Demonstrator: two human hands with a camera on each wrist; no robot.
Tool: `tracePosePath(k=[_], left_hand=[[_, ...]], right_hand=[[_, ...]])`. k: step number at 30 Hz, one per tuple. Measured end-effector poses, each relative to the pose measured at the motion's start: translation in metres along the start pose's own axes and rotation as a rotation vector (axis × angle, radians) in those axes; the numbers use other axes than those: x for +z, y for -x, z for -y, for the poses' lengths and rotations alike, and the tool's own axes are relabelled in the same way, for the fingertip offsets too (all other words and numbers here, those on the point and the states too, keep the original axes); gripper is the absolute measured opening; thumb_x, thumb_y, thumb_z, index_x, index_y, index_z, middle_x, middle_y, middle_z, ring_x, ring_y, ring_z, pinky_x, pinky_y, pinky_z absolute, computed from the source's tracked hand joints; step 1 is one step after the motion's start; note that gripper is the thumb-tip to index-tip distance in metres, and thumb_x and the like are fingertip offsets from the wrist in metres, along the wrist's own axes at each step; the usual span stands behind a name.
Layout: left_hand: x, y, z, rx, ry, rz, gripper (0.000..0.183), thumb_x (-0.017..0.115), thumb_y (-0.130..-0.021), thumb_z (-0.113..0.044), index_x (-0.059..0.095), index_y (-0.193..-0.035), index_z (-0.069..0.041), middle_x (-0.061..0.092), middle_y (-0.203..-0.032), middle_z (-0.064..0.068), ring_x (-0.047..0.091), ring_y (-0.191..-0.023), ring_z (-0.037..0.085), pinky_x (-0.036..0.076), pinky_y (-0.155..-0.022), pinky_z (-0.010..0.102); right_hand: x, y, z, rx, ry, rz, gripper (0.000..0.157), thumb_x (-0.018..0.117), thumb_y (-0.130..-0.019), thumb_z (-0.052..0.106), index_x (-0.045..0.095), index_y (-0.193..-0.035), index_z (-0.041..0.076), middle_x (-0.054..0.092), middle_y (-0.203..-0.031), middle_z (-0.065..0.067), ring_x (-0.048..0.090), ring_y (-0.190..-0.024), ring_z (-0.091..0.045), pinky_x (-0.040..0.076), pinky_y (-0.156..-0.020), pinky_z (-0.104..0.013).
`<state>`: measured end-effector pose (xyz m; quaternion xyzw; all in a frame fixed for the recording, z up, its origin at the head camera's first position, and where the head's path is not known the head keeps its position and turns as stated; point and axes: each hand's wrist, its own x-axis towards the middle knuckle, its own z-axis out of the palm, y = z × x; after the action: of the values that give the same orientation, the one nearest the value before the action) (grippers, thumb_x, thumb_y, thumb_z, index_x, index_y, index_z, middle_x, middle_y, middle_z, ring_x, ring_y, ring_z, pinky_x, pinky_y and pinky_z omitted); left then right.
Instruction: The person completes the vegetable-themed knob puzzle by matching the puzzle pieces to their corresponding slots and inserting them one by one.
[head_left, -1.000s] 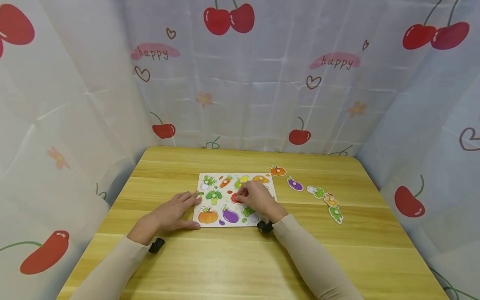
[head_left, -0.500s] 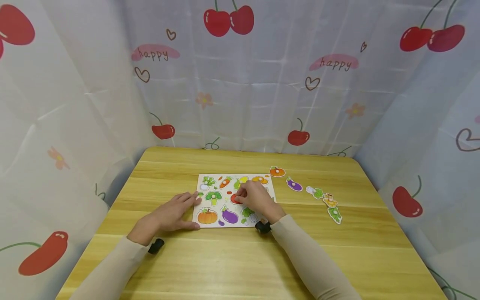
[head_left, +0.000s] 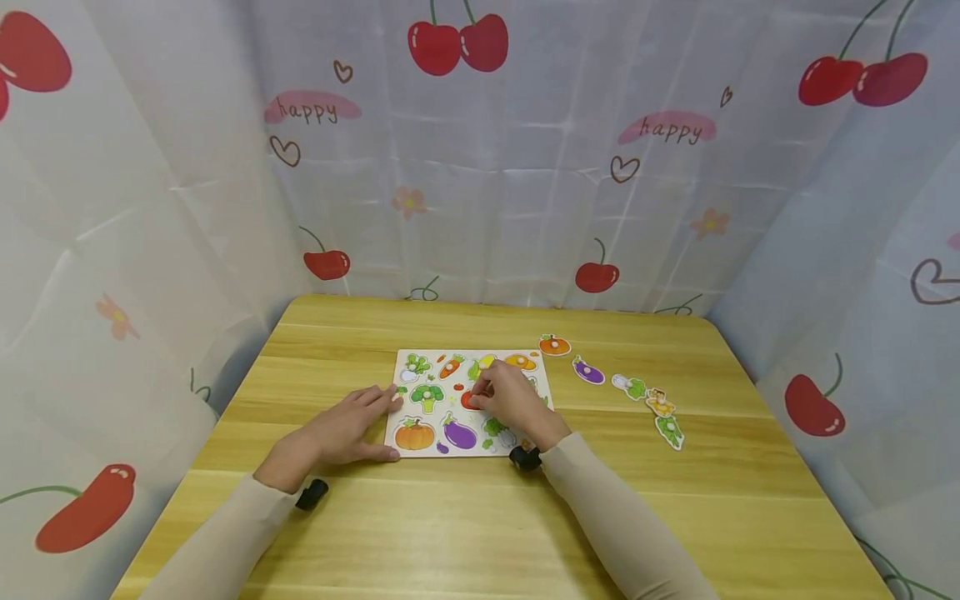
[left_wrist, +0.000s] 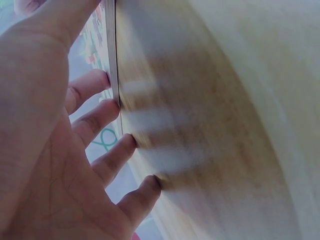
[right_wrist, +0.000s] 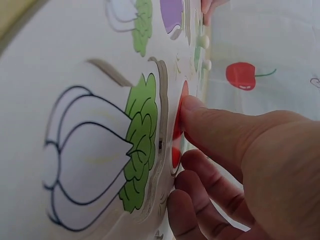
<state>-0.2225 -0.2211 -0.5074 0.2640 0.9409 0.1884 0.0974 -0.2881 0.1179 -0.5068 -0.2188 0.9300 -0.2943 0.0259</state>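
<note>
A vegetable knob puzzle board [head_left: 465, 454] lies flat on the table. My left hand [head_left: 345, 425] rests at its left edge, fingers spread and fairly straight; the left wrist view shows fingertips [left_wrist: 127, 142] against the board's edge and the tabletop. With thumb and fingers, my right hand [head_left: 513, 402] pinches the red tomato piece [head_left: 468, 401] near the board's middle. In the right wrist view the tomato [right_wrist: 176, 150] appears level with its slot; its knob is hidden by my fingers. A printed bok choy [right_wrist: 90, 155] in a recess is close to this hand.
Loose pieces lie right of the board: a pumpkin [head_left: 555, 345], an eggplant [head_left: 588, 370], a bok choy [head_left: 630, 386], a yellow-brown piece [head_left: 661, 402] and a green leafy one [head_left: 670, 432]. Broccoli [head_left: 427, 397] and carrot [head_left: 452, 367] sit in the board. Cherry-print curtains [head_left: 487, 167] surround the table.
The head view has shifted very slightly. Against the board, both hands stay where they were, the right one still on the tomato piece.
</note>
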Motion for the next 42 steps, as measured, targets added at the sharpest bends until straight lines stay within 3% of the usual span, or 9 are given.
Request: tracePosePath(k=[16,42], left_hand=[[-0.001,-0.001,-0.001,0.004,-0.01,-0.001,0.096,0.086,-0.103,-0.06,0.052,-0.175,-0.007,0.039,-0.187,0.025,0.038,-0.172,0.055,0.04,-0.137,0.073],[0.0,-0.001,-0.001,-0.001,-0.004,0.009,0.097,0.086,-0.104,-0.059,0.05,-0.176,-0.005,0.038,-0.189,0.023,0.038,-0.172,0.055,0.041,-0.137,0.073]], right_hand=[[-0.003,0.005,-0.003,-0.012,-0.016,-0.015,0.005,0.09,-0.105,0.017,0.09,-0.104,0.012,0.072,-0.103,-0.003,0.063,-0.089,-0.012,0.055,-0.08,-0.026],[-0.021,0.024,-0.025,0.029,0.034,-0.04,0.006,0.089,-0.105,0.013,0.091,-0.109,0.01,0.077,-0.112,-0.005,0.067,-0.095,-0.017,0.061,-0.09,-0.037]])
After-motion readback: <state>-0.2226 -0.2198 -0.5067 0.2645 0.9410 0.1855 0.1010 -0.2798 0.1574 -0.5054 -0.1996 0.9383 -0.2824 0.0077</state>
